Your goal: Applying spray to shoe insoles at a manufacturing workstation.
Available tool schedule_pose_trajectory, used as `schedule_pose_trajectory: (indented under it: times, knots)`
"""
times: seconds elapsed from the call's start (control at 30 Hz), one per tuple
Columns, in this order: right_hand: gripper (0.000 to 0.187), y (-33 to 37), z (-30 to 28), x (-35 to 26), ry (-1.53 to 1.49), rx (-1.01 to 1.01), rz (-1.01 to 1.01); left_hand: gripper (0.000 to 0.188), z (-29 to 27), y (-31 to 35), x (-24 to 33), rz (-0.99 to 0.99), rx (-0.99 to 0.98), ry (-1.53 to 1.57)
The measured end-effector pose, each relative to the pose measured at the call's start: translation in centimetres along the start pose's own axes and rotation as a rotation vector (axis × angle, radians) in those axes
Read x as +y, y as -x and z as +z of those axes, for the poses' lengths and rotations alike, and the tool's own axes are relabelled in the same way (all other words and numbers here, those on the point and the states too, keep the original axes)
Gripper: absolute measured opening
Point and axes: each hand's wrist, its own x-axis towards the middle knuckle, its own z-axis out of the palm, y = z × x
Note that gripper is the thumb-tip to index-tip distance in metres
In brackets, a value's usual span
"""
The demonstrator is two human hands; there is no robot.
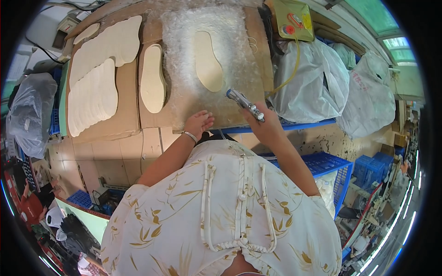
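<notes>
My right hand (268, 125) grips a silver metal spray gun (246, 105), its blue-tipped nozzle pointing up and left toward a cream insole (208, 62). The insole lies alone on a cardboard board (193, 108) whose far part carries a whitish crusted coating. Near the board's front edge hovers my left hand (199, 123), palm turned inward, fingers stretched out and holding nothing. Left of the board is a small stack of insoles (153, 78). Further left, many insoles (94, 94) overlap in fanned rows on more cardboard (128, 92).
At the back right stands a yellowish canister (292, 20) with a yellow hose (294, 69). White plastic bags (311, 83) fill the right side. A blue crate (343, 184) is by my right side; a grey bag (32, 110) hangs far left. People are at work behind me.
</notes>
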Motion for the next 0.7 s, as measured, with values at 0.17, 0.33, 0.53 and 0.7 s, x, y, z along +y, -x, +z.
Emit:
schedule_pose_trajectory:
  times: [0.17,0.33,0.53,0.7]
  knots:
    - [0.027,-0.2,-0.4,0.4,-0.047,0.017,0.083,0.031,0.4,0.2,-0.1,-0.004,-0.001,-0.005]
    - [0.026,0.6,-0.3,0.3,-0.027,-0.054,0.036,0.033,0.1,-0.1,-0.6,0.0,-0.009,-0.003]
    - [0.024,0.6,-0.2,1.2,-0.056,0.001,0.024,0.034,0.3,-0.2,-0.7,-0.014,-0.01,-0.014]
    - [0.025,0.8,-0.5,0.6,-0.044,-0.05,0.036,0.04,0.4,-0.3,-0.9,0.002,0.018,-0.001]
